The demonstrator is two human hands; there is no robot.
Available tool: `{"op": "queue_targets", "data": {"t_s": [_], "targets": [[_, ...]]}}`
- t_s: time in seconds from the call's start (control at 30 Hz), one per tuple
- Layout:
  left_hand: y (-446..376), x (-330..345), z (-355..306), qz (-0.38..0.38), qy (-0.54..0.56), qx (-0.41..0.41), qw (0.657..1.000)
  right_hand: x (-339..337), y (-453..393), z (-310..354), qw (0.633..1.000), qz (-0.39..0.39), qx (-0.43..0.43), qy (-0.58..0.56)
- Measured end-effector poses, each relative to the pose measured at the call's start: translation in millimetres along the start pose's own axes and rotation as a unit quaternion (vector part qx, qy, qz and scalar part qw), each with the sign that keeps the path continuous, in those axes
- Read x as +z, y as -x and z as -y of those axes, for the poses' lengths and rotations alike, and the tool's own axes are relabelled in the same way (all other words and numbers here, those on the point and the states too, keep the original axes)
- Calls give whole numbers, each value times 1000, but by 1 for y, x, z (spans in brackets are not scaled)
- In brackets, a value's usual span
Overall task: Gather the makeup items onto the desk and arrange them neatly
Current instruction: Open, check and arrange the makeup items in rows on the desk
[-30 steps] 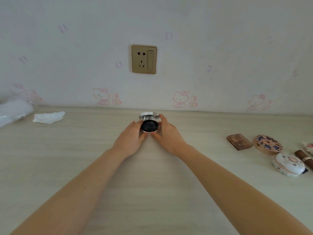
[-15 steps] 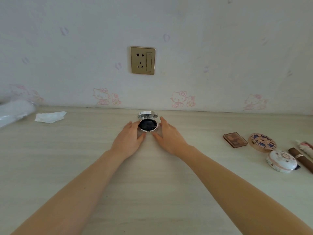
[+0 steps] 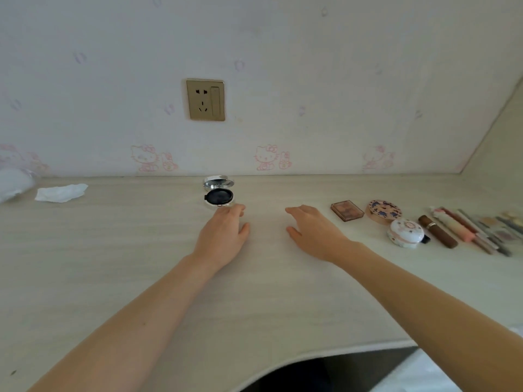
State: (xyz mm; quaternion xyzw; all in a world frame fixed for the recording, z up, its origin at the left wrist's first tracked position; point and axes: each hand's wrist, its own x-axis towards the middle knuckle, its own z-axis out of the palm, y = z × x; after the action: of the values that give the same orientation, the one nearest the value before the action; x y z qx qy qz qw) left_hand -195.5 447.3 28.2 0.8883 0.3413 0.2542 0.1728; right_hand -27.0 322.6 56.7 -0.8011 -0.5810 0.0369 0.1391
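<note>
A round silver compact (image 3: 218, 195) stands open near the wall, its mirror lid up and a black puff inside. My left hand (image 3: 223, 234) lies just in front of it, fingers relaxed, fingertips close to its front rim and holding nothing. My right hand (image 3: 312, 232) hovers further right over the pale desk (image 3: 141, 278), open and empty. To the right lie a brown square palette (image 3: 347, 210), a round patterned compact (image 3: 384, 211), a white floral compact (image 3: 406, 232), a brown lipstick tube (image 3: 437, 235) and several pencils and sticks (image 3: 475, 232).
A crumpled white tissue (image 3: 60, 192) lies at the back left beside a white plastic bag (image 3: 12, 183). A gold wall socket (image 3: 205, 99) sits above the compact. The desk's curved front edge (image 3: 311, 353) runs at the lower right.
Both hands have let go of the open compact and drawn back from it. The right hand has moved off to the right. The view has shifted, showing more items on the right.
</note>
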Motion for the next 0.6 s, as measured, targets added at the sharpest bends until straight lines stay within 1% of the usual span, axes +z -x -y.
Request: {"op": "queue_targets", "data": {"t_s": [0.17,0.33,0.5,0.6], "targets": [[0,26,-47,15,35,29,999,-17,30,-36,999,-8,29,21],[-11,50,-89,42,57,61,996,-38,46,-77,997,-53,36,45],[-31,75,-126,69,63,99,991,-59,44,-118,992,-78,89,40],[-50,88,-147,80,70,116,988,-71,34,-143,988,-70,134,19]]}}
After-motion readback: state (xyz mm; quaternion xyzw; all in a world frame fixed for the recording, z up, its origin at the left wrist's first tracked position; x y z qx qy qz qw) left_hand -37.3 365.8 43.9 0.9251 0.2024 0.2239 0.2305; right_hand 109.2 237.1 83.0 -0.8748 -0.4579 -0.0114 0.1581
